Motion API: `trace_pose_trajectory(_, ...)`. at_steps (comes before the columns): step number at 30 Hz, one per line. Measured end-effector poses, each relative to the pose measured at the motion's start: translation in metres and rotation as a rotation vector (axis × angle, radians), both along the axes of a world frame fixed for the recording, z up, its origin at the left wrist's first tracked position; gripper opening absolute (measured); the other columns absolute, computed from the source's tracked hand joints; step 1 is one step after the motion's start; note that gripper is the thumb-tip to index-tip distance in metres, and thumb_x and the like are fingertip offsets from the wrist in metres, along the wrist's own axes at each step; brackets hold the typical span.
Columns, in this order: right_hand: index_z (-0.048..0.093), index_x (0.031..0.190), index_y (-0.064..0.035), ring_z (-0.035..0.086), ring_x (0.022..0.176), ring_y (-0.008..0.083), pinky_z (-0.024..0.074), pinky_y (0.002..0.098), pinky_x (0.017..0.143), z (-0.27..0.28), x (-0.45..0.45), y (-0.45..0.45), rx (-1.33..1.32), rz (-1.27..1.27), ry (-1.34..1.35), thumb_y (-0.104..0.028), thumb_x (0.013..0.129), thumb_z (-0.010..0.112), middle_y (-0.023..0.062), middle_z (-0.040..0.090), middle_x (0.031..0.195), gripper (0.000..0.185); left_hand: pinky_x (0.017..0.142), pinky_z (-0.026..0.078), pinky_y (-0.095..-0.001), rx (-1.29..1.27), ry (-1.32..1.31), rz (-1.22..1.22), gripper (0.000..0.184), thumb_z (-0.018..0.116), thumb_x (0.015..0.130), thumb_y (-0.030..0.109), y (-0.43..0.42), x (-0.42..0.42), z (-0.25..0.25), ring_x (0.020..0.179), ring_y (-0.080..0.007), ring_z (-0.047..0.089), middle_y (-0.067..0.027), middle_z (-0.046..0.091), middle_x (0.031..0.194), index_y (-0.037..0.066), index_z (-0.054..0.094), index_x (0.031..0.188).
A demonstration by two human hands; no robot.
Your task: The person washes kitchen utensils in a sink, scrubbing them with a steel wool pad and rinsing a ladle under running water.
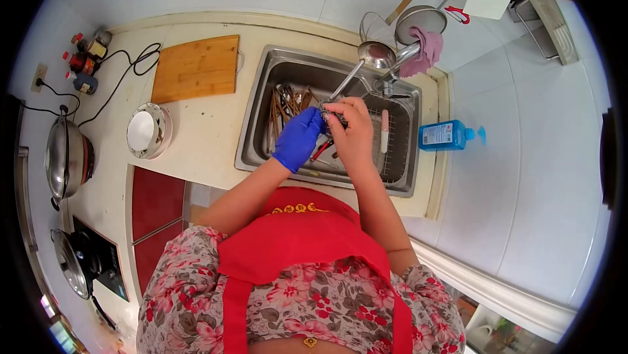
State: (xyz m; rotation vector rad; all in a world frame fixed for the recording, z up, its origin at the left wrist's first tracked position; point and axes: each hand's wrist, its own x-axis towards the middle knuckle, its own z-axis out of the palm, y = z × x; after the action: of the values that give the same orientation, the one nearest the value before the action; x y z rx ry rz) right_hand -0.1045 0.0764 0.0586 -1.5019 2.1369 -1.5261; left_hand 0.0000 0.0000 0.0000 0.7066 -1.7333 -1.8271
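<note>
Over the sink (pixel 245 151), my left hand (pixel 297 139), in a blue glove, is closed around the lower handle of a metal ladle (pixel 345 82). The ladle slants up and to the right, its bowl near the faucet (pixel 390 78). My bare right hand (pixel 353 130) pinches a dark steel wool scrubber (pixel 335 116) against the ladle's handle, right beside the glove. Below them in the basin lie chopsticks and other utensils (pixel 288 102), plus a red-handled utensil (pixel 321 150) partly hidden by my hands. A knife with a pinkish handle (pixel 384 122) rests on the wire rack at the right.
Left of the sink are a wooden cutting board (pixel 196 68) and stacked bowls (pixel 149 131). A blue soap bottle (pixel 446 135) lies or stands right of the sink. A strainer (pixel 420 23) and a pink cloth (pixel 424 53) hang by the faucet. A lidded pot (pixel 63 158) sits far left.
</note>
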Motion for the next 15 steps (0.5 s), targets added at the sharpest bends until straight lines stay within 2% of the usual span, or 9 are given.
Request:
trace_pose_trajectory(2, 0.062, 0.086, -0.0031, 0.055, 0.079, 0.0252, 0.0429, 0.0306, 0.071, -0.007, -0.007, -0.001, -0.016, -0.013, 0.01, -0.002, 0.069, 0.065, 0.0099, 0.054, 0.082, 0.017, 0.064, 0.043, -0.0339, -0.193, -0.188, 0.049, 0.028, 0.044, 0.091, 0.029, -0.003, 0.001, 0.006, 0.071, -0.0258, 0.057, -0.0148, 0.059, 0.08, 0.003, 0.055, 0.09)
trace_pose_trajectory(6, 0.062, 0.084, -0.0023, 0.055, 0.08, 0.0233, 0.0428, 0.0289, 0.071, -0.023, -0.026, 0.009, 0.042, -0.096, -0.035, -0.001, 0.069, 0.065, 0.0087, 0.055, 0.082, 0.016, 0.062, 0.042, -0.0351, -0.202, -0.22, 0.112, 0.029, 0.044, 0.091, 0.03, 0.0, -0.006, 0.025, 0.069, -0.0275, 0.057, -0.0147, 0.058, 0.077, 0.004, 0.055, 0.089)
trace_pose_trajectory(8, 0.062, 0.084, -0.0022, 0.056, 0.079, 0.0215, 0.0424, 0.0274, 0.072, -0.025, -0.029, 0.01, -0.009, -0.124, -0.148, -0.001, 0.07, 0.064, 0.0082, 0.057, 0.083, 0.015, 0.059, 0.041, -0.0336, -0.282, -0.087, 0.242, 0.026, 0.046, 0.09, 0.027, 0.0, -0.012, 0.016, 0.062, -0.0234, 0.055, -0.012, 0.056, 0.07, 0.003, 0.056, 0.088)
trace_pose_trajectory(15, 0.063, 0.087, -0.0014, 0.055, 0.077, 0.0123, 0.0424, 0.0244, 0.07, -0.016, -0.025, 0.015, 0.078, -0.13, -0.336, -0.003, 0.074, 0.064, 0.0053, 0.061, 0.086, 0.013, 0.055, 0.039, -0.0273, -0.103, -0.137, 0.15, 0.018, 0.052, 0.087, 0.02, 0.007, -0.013, 0.027, 0.059, -0.012, 0.048, -0.0057, 0.052, 0.065, 0.002, 0.056, 0.086)
